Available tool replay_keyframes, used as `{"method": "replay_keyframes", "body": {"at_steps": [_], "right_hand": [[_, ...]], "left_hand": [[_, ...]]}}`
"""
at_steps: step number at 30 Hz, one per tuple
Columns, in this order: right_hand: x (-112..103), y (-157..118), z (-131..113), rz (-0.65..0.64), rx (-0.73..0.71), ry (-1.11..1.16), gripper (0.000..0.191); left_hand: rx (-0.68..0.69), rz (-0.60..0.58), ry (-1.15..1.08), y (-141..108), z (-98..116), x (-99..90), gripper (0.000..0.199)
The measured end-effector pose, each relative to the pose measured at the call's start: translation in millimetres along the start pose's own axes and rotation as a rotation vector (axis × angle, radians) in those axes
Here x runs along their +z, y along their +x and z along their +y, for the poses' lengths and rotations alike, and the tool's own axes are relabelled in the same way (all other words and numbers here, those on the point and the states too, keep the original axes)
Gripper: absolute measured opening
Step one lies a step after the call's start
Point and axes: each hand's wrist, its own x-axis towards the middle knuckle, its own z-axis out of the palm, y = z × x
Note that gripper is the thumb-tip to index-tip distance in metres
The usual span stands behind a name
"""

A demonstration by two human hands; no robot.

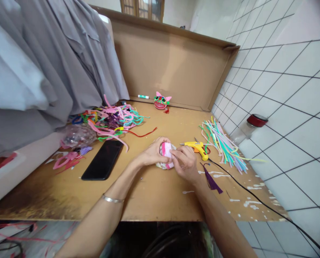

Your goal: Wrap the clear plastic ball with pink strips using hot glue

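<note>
Resting near cardboard panel (170, 61): green-white tube (143, 96).

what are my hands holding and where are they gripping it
The left hand grips the round pink-and-white piece by its left side.

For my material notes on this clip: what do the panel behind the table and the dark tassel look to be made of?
The panel looks like matte cardboard, brown with folded edges. The tassel seems to be thread, given its purple, fringe-like flare.
</note>
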Motion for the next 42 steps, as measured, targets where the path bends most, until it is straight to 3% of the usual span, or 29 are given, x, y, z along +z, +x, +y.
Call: {"method": "replay_keyframes", "body": {"at_steps": [18,26,32,42], "right_hand": [[0.1,-0.3,0.1,-0.014,0.017,-0.014,0.018],[0.2,-0.5,-0.3,-0.007,0.023,0.003,0.016],[0.6,-2.1,1.0,-0.036,0.043,-0.001,0.017],[0.2,-0.6,0.6,-0.022,0.031,0.000,0.018]], "left_hand": [[0.003,-0.025,-0.010,-1.4,4.7,-0.6,0.062],[-0.009,-0.066,-0.162,-2.8,10.0,-1.4,0.071],[-0.006,-0.082,-0.219,-4.5,13.4,-1.9,0.067],[0.051,-0.069,-0.114,-3.5,7.9,-4.4,0.053]]}}
